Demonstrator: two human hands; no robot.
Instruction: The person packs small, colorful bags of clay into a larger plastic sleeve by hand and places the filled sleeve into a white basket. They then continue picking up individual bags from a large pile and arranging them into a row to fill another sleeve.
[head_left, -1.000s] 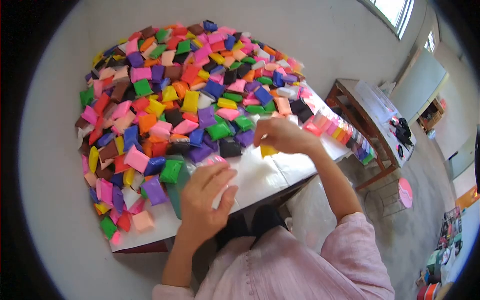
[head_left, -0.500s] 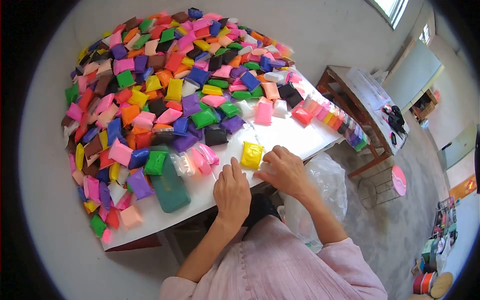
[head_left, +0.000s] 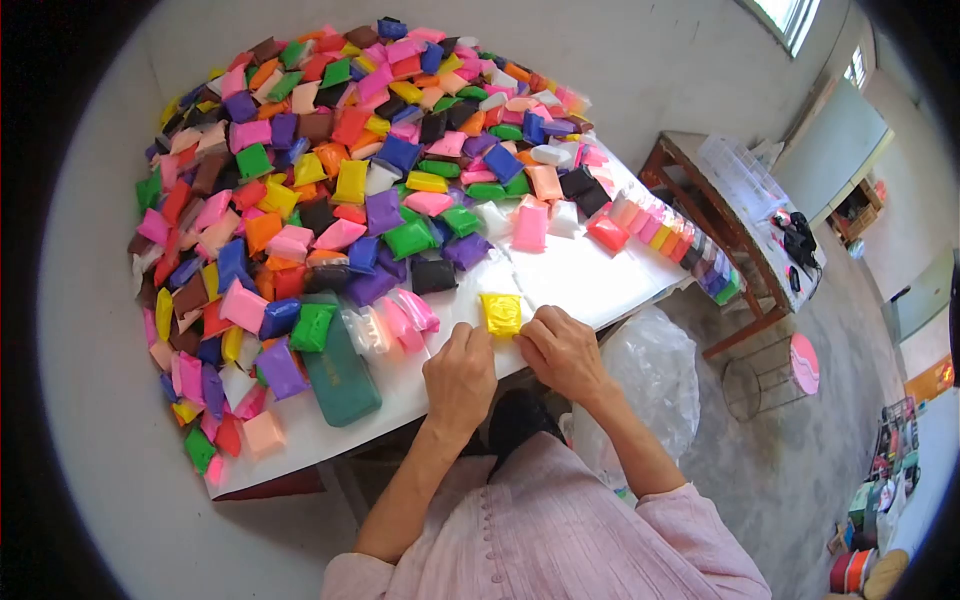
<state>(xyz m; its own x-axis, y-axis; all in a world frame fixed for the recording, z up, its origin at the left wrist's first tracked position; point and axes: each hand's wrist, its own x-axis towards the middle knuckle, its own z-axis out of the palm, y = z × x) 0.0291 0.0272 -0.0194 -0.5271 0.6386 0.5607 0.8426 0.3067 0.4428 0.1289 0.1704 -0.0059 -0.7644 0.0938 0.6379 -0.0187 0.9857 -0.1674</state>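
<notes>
**A:** so what's going on at the table (head_left: 590, 285) here? Both hands seem busy with that yellow packet (head_left: 501, 312).

**B:** yeah, it lies flat on the white top near the front edge, just below the big pile of packets (head_left: 330, 170). Left hand (head_left: 460, 375) and right hand (head_left: 562, 350) sit side by side right under it, fingertips at its lower edge. Can't tell if the fingers are actually pinching it or just resting.

**A:** which step, you reckon?

**B:** looks like lining it up or slipping it into a clear sleeve. Pink packets (head_left: 405, 318) wait to its left. Next move probably needs a firm pinch at both corners.
</notes>
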